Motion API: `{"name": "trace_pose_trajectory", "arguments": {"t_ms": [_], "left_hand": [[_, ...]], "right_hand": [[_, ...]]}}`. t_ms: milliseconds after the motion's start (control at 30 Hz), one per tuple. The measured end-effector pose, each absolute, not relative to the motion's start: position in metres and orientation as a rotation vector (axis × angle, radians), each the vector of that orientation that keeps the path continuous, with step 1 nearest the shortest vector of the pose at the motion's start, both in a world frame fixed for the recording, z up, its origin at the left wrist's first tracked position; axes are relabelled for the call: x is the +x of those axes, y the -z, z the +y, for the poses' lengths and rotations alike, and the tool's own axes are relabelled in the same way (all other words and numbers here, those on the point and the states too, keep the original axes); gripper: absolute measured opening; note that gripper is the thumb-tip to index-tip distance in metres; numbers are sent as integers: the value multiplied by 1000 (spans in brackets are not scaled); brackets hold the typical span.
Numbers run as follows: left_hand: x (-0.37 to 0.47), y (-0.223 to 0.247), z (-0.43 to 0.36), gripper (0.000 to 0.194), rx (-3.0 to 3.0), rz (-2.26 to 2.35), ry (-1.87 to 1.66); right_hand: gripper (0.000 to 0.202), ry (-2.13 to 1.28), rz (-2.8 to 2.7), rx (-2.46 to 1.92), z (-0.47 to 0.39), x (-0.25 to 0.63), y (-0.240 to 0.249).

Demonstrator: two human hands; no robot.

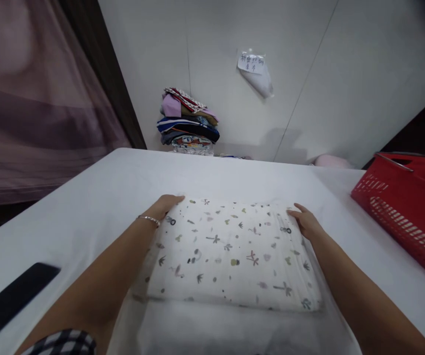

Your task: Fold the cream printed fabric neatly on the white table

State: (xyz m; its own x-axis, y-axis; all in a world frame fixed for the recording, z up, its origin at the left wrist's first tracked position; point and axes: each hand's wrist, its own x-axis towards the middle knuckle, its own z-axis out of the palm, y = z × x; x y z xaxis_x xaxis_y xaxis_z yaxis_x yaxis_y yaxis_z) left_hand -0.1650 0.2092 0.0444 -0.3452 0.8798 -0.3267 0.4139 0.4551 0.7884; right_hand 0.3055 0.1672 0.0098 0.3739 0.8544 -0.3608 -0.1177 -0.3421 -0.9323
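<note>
A white cloth with small printed plants and animals (227, 246) lies folded into a rectangle on the white table. Its near part is inside or on a translucent plastic bag (234, 328) at the front edge. At the cloth's far left corner is my left hand (168, 203), with a bracelet at the wrist, its fingers closed on the corner. My right hand (305, 221) touches the far right corner, thumb and forefinger apart, the other fingers hidden at the cloth's side.
A red basket (405, 207) stands on the right of the white table (97, 197). At the left front lies a dark flat object (16, 301). Behind the table rises a stack of folded clothes (188, 123). A paper sign (252, 66) hangs on the wall.
</note>
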Motion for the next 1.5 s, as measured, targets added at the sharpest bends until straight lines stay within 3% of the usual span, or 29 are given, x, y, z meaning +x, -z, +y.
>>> {"name": "trace_pose_trajectory", "arguments": {"t_ms": [300,567,767,900,1000,1167,1367,1500], "left_hand": [[-177,-30,248,33,1405,2102,-994],[-172,-16,266,38,1550,2349,-632],[-173,-30,261,52,1644,2361,-533],[-156,-26,240,54,2204,2154,-570],[-143,-12,222,59,2444,1954,-400],[-141,5,215,67,2392,1952,-260],[-141,-11,221,66,2294,1914,-237],[-148,-23,190,66,2290,1873,-292]], "right_hand": [[76,-881,-850,-1539,222,301,-11],[61,-388,-1337,-1989,260,290,14],[56,-194,-1635,-2208,254,288,-4],[51,97,-1987,-2006,240,264,-17],[55,93,-2272,-1784,226,242,-10],[64,-15,-2400,-1917,217,235,13],[63,-133,-2378,-1930,217,231,-2],[63,-82,-2407,-1804,172,235,-15]]}}
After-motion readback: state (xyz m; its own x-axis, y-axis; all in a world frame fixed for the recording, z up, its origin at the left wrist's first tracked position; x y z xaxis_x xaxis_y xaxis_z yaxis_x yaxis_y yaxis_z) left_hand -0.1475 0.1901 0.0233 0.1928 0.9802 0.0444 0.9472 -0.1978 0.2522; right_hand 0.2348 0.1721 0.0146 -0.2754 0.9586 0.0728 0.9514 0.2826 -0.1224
